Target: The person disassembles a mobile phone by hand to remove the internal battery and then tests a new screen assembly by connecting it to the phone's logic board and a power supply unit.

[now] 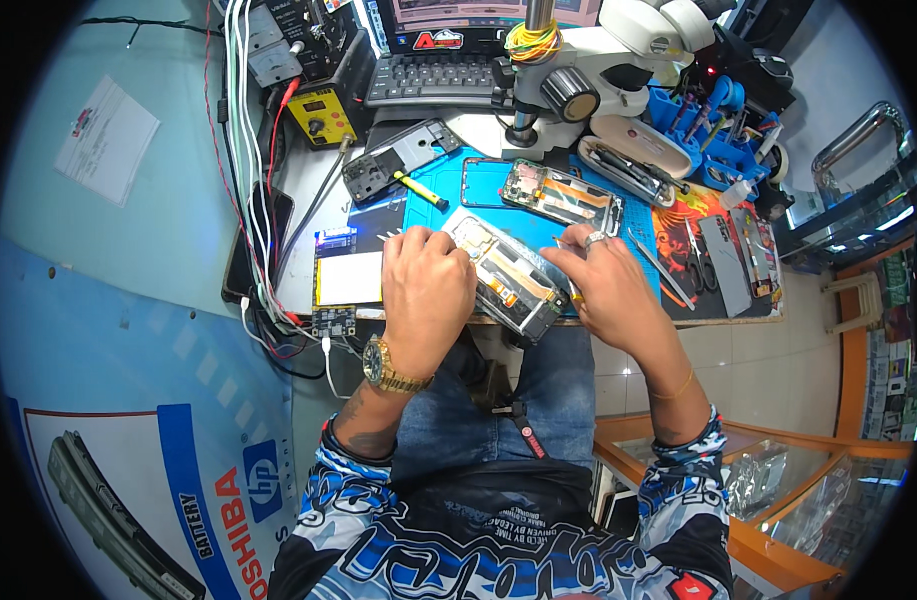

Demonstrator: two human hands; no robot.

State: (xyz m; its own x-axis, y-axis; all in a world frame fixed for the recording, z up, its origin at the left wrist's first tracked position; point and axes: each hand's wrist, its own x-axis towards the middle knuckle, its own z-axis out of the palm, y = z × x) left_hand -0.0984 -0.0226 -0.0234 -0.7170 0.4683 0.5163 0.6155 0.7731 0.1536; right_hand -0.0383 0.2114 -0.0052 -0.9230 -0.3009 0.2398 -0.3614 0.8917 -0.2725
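Observation:
An opened phone [508, 280] lies tilted at the table's front edge between my hands, its back cover off and inner parts bare. My left hand [428, 285] is closed, fingers curled, at the phone's left side; what it grips, if anything, is hidden. Thin pointed tips show just beyond its knuckles. With thumb and fingers pinched, my right hand [613, 290] is at the phone's right edge; a thin tool with a bit of yellow shows between the fingers. Left of my left hand is a flat white battery-like pack [349, 280].
A second opened phone [568, 195] and a phone frame [483, 182] lie on the blue mat [433, 210]. Nearby are a yellow screwdriver [421, 190], a grey phone housing [403, 160], scissors [700, 265] and tweezers [661, 268]. A microscope [568, 90], laptop [433, 78] and power supply [323, 110] stand behind.

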